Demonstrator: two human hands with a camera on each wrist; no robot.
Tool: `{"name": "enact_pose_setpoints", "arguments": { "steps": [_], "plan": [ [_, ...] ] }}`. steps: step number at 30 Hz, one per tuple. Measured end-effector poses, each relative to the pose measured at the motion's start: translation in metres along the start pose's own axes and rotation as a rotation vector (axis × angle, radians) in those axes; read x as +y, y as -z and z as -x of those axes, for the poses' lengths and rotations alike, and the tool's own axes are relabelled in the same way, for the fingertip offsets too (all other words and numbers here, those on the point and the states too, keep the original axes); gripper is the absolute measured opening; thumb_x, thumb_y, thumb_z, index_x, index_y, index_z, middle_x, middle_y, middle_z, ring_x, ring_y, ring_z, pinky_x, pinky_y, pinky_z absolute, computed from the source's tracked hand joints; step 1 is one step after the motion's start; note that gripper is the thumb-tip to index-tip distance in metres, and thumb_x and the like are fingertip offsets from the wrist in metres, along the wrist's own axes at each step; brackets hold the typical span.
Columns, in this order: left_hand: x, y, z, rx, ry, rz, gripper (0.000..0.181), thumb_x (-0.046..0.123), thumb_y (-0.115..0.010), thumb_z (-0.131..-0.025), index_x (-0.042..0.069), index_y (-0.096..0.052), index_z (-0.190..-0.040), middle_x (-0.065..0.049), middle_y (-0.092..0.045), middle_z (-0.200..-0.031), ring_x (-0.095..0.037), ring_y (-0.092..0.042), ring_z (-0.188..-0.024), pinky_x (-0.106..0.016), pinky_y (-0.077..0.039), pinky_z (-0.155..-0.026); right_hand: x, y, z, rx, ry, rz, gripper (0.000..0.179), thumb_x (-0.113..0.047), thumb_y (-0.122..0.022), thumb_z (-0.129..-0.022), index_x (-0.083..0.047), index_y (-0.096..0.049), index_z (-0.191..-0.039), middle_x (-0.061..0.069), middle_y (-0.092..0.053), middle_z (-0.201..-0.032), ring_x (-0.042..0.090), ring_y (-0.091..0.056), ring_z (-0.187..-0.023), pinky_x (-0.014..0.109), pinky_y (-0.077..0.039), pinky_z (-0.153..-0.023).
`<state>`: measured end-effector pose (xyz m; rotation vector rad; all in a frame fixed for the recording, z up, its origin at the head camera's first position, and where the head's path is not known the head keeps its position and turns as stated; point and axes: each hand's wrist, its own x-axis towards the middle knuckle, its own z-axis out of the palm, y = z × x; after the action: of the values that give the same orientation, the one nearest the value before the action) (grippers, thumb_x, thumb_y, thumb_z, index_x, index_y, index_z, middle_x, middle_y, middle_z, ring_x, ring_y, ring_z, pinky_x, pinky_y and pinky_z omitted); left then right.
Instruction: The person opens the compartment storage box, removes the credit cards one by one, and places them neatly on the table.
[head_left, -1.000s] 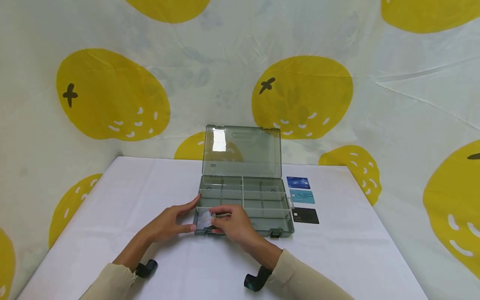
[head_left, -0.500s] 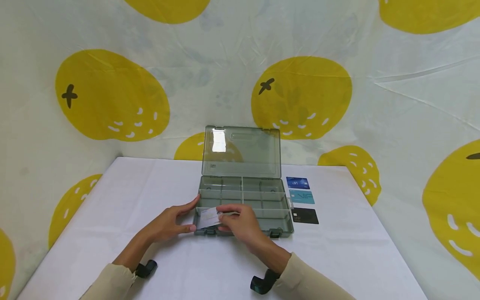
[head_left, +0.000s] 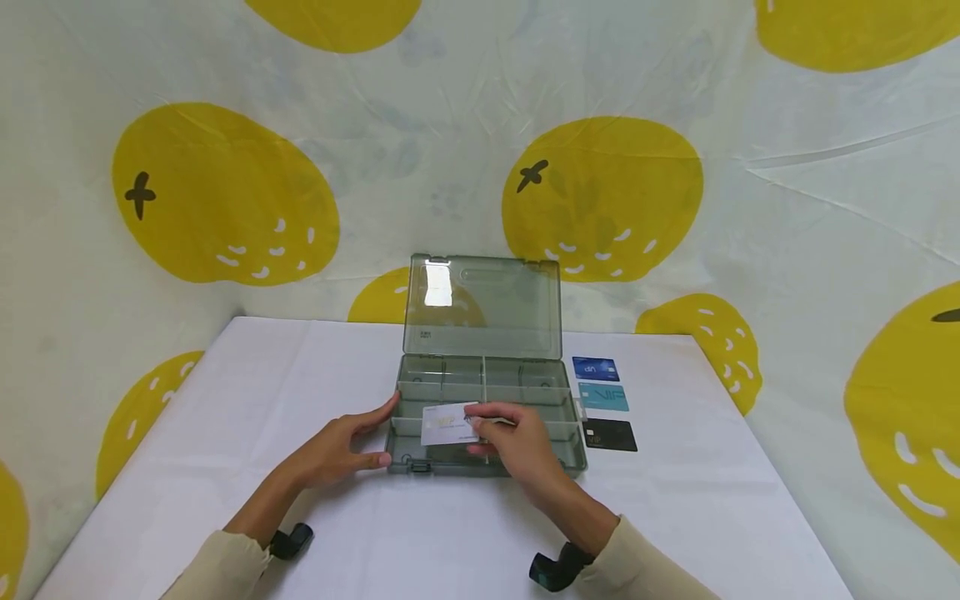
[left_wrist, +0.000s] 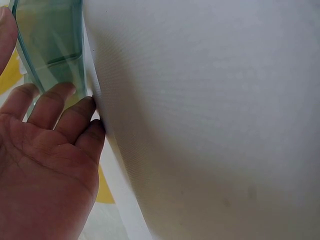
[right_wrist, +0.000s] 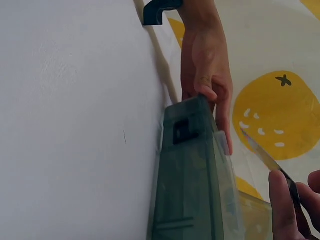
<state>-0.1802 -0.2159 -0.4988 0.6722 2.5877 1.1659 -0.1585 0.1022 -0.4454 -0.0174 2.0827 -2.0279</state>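
A smoky clear plastic organizer box (head_left: 457, 472) stands on the table with its lid (head_left: 495, 312) raised at the back. My left hand (head_left: 333, 450) rests against the box's left side, its thumb at the front left corner. In the left wrist view its fingers (left_wrist: 50, 107) touch the box wall, loosely bent. My right hand (head_left: 521, 446) pinches a white card (head_left: 446, 423) by its right end, above the front compartments. The right wrist view shows the card nearly edge-on; whether another lies under it I cannot tell.
Right of the box, three cards lie in a column: dark blue (head_left: 596, 369), teal (head_left: 603, 397) and black (head_left: 610, 435). Thin dividers split the box into several compartments. A white cloth (head_left: 300, 358) covers the table, and a fruit-patterned curtain hangs behind.
The right hand has lifted the white card out of the front left compartment and carried it rightward, turning its printed face more into view. The left hand has stayed at the box.
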Motion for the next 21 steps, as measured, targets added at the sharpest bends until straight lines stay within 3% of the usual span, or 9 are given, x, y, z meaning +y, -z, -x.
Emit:
{"name": "enact_pose_setpoints", "arguments": {
  "steps": [9, 21],
  "plan": [
    [0.001, 0.001, -0.001, 0.005, -0.016, -0.004, 0.095, 0.036, -0.082, -0.093, 0.018, -0.029, -0.169, -0.007, -0.032, -0.173, -0.039, -0.032, -0.160, -0.066, -0.029, -0.126, -0.009, 0.031, 0.005, 0.090, -0.004, 0.017, 0.021, -0.005, -0.068, -0.102, -0.006, -0.080, -0.119, 0.012, -0.072, -0.134, 0.026, -0.076, -0.106, 0.036, -0.067, -0.085],
    [0.000, 0.000, 0.001, 0.005, -0.015, -0.011, 0.095, 0.038, -0.083, -0.092, 0.017, -0.030, -0.169, -0.005, -0.034, -0.173, -0.038, -0.034, -0.160, -0.066, -0.030, -0.125, -0.007, 0.089, 0.021, 0.182, -0.025, 0.095, 0.027, -0.008, -0.072, -0.101, -0.007, -0.076, -0.127, 0.013, -0.066, -0.138, 0.024, -0.074, -0.108, 0.029, -0.066, -0.087]
  ]
}}
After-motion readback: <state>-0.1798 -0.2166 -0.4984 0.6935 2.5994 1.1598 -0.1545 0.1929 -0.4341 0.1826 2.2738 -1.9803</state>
